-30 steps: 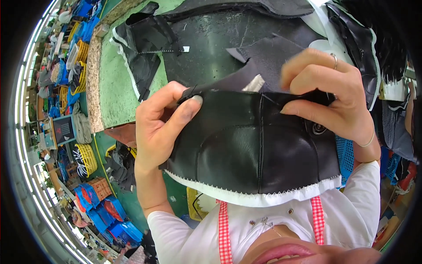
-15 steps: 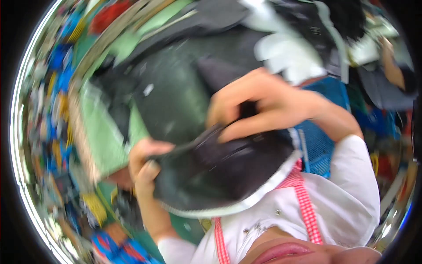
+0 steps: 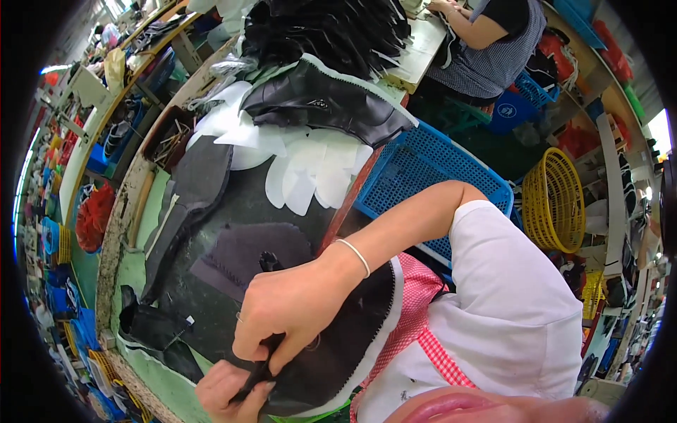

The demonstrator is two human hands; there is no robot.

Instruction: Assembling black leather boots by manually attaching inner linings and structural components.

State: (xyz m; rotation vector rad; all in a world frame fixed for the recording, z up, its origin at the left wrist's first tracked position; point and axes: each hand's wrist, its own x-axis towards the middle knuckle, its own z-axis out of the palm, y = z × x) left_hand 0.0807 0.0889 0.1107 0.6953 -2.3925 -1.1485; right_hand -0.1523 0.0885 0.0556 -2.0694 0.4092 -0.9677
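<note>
A black leather shoe upper (image 3: 345, 338) with a pale, toothed edge lies across my lap at the table's near side. My left hand (image 3: 229, 395) pinches its left edge, thumb on top. My right hand (image 3: 293, 310), a thin white bracelet at its wrist, is closed on a fold of the same upper close to the left fingers. Behind its knuckles juts a small dark end (image 3: 269, 262); whether the hand holds it, I cannot make out. Just beyond lies a dark grey lining piece (image 3: 257, 254) on the black work surface (image 3: 247, 183).
White rounded pieces (image 3: 303, 173), another black upper (image 3: 324, 109) and a heap of black pieces (image 3: 324, 35) cover the far table. A blue basket (image 3: 504, 187) stands to the right, a yellow basket (image 3: 553, 201) beyond it. Another person (image 3: 497, 56) sits at the far right.
The view has swung, so the table's far pieces and the baskets now show. Both hands, still on the upper, have come close together at its left end; the upper sits lower.
</note>
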